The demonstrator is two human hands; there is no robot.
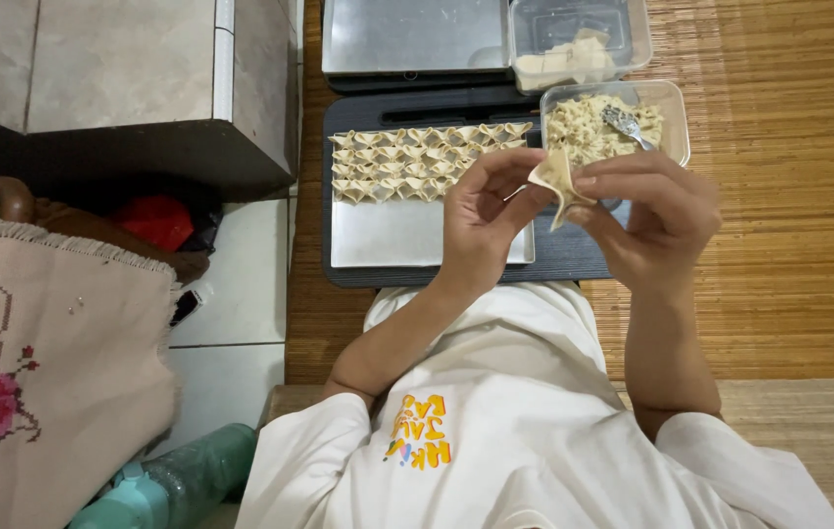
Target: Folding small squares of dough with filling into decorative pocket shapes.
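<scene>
White shirt fills the near edge; both forearms rise from it to 12 o'clock. Left hand point(481, 220) and right hand point(647, 216) meet over the near end of a black tray point(574, 257), fingers of both pinched on one pale dough wrapper point(556, 181), folded, corners hanging free. Held in air, clear of everything below. Step in hand looks like folding and sealing a filled dumpling. Next move likely calls for a firm pinch along the seam, then a free slot. Just beyond the hands, at 11 o'clock, a metal tray point(407, 235) with rows of finished dumplings point(417, 162) across its far half, near half bare. At 1 o'clock a clear tub of minced filling point(588, 122) with a spoon point(625, 124) in it. Farther, a second tub of stacked wrappers point(569, 61) and another metal tray point(407, 34). All on a woven mat point(789, 196); tiled floor at 9 o'clock.
</scene>
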